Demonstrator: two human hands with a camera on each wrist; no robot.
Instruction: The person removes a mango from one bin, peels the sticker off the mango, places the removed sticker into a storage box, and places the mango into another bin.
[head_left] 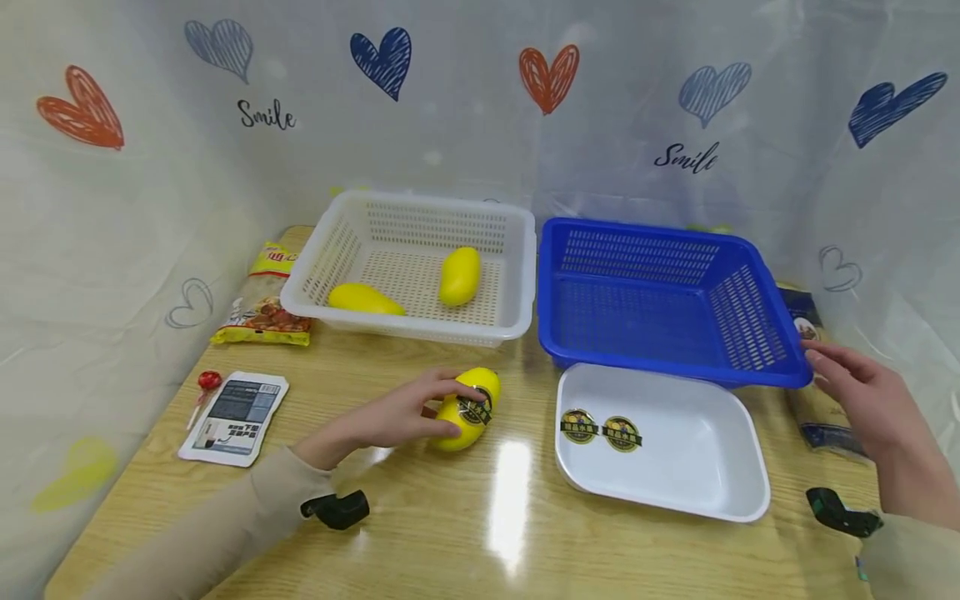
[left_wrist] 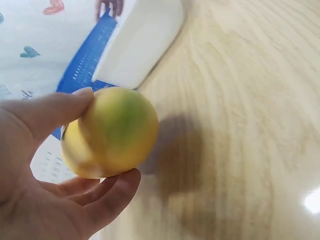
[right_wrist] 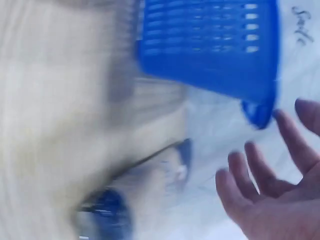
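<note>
My left hand point(head_left: 397, 410) grips a yellow mango point(head_left: 483, 387) over the middle of the table, thumb on one side and fingers on the other. The mango has a round black-and-gold sticker; in the left wrist view its greenish end faces the camera, with a shadow on the wood beside it. Beside the right rim of the blue basket point(head_left: 630, 321) is my right hand point(head_left: 862, 400), fingers spread and relaxed, with fingertips right at the rim. Two more mangoes, one upright point(head_left: 460, 277) and one sideways point(head_left: 363, 298), lie in the white basket point(head_left: 523, 292).
In front of the blue basket stands a white tray point(head_left: 675, 454) with two similar stickers. At the left are a yellow snack bag point(head_left: 264, 307), a lollipop point(head_left: 209, 381) and a flat white pack point(head_left: 238, 417). Another bag point(head_left: 817, 408) lies partly hidden behind the right hand.
</note>
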